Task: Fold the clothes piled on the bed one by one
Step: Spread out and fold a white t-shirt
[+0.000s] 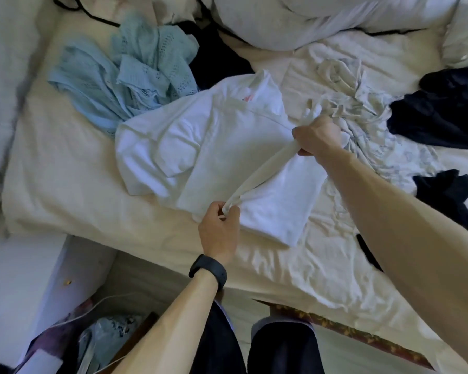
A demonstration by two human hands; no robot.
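Head view, read from left to right: a pale blue eyelet-knit garment (119,76) is lying crumpled at the far left of the cream-sheeted bed (65,184), its lower edge touching a white cotton T-shirt (200,147). The T-shirt is lying partly folded near the bed's front edge, with one sleeve turned in over its body. The left hand (219,228), wearing a black wristband (208,271), is working at the T-shirt's near hem, its fingers (216,209) pinching one end of a narrow cream fabric strip (265,171). The strip is running taut and diagonally above the T-shirt to the right hand (318,136), whose fingers are curling tightly round its other end. Just beyond the right hand a crumpled off-white garment (343,85) is lying on the sheet; whether the strip belongs to it cannot be told. Further right, a large dark navy garment (443,109) is lying heaped near the edge of view. A smaller dark navy garment (443,190) is lying nearer the person, apart from the large one.
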